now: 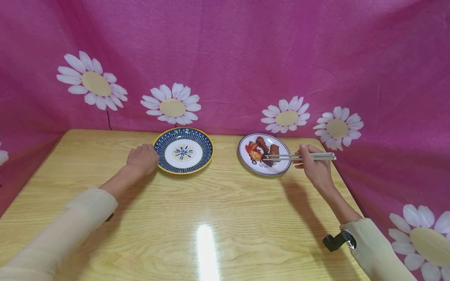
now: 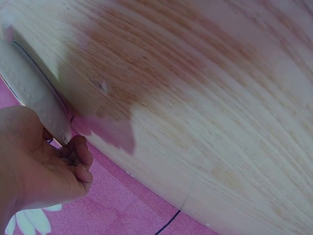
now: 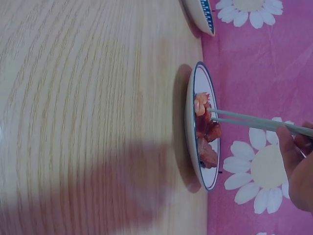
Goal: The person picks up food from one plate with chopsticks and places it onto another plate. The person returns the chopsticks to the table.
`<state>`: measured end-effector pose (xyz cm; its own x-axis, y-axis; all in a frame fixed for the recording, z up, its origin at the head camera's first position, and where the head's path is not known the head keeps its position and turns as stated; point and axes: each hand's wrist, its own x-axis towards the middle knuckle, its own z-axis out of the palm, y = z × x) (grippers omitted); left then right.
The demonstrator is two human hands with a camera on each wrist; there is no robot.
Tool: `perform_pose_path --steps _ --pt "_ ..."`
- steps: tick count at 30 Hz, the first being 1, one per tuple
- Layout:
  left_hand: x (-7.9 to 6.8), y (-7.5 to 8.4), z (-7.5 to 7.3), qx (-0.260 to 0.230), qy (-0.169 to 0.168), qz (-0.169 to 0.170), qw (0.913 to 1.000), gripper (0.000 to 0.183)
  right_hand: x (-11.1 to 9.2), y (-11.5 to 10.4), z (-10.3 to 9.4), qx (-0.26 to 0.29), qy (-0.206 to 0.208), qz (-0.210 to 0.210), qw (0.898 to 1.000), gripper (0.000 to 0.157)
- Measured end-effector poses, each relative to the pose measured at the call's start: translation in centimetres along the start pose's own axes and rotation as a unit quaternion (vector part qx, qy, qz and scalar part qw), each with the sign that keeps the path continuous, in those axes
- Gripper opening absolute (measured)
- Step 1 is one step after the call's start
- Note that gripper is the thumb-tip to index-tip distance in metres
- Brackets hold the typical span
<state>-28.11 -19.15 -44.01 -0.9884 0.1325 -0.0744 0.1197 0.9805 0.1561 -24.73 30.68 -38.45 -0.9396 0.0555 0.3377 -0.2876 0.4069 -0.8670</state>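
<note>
My left hand (image 1: 143, 159) grips the left rim of a blue-patterned plate (image 1: 184, 153) with a yellow edge and a white centre. In the left wrist view its fingers curl at the plate's edge (image 2: 41, 93). My right hand (image 1: 314, 166) holds a pair of metal chopsticks (image 1: 318, 156), which point left over a smaller white plate (image 1: 247, 162) with a dark rim. Their tips are among the food: a reddish-orange shrimp-like piece (image 1: 256, 155), a brown drumstick-like piece (image 1: 261, 143) and brown meat chunks (image 1: 274, 150). The right wrist view shows the chopsticks (image 3: 254, 122) reaching the food from the side.
Both plates stand toward the back of a wooden table (image 1: 225, 207), with a gap between them. A pink cloth (image 1: 228, 58) with white daisies hangs behind the table and along its sides. A dark wrist strap (image 1: 339, 240) is at the right sleeve.
</note>
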Motion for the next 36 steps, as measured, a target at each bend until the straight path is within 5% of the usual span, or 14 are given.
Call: perform_pose_path --steps 14,24,31,36 --pt "0.0 0.0 0.1 0.001 0.002 -0.002 1.0 0.034 -0.6 -1.4 2.1 -0.003 -0.052 -0.047 0.998 0.027" --pt "0.0 0.0 0.2 -0.004 0.005 -0.004 1.0 0.034 -0.9 -1.6 3.4 -0.084 -0.081 -0.097 0.988 0.02" --pt "-0.1 0.0 0.2 -0.004 0.0 -0.007 1.0 0.034 -1.8 -2.0 4.6 -0.03 -0.127 -0.082 0.988 0.015" --pt "-0.1 0.0 0.2 -0.01 0.004 -0.006 0.9999 0.034 -2.9 -4.0 5.3 -0.043 -0.141 -0.1 0.984 0.014"
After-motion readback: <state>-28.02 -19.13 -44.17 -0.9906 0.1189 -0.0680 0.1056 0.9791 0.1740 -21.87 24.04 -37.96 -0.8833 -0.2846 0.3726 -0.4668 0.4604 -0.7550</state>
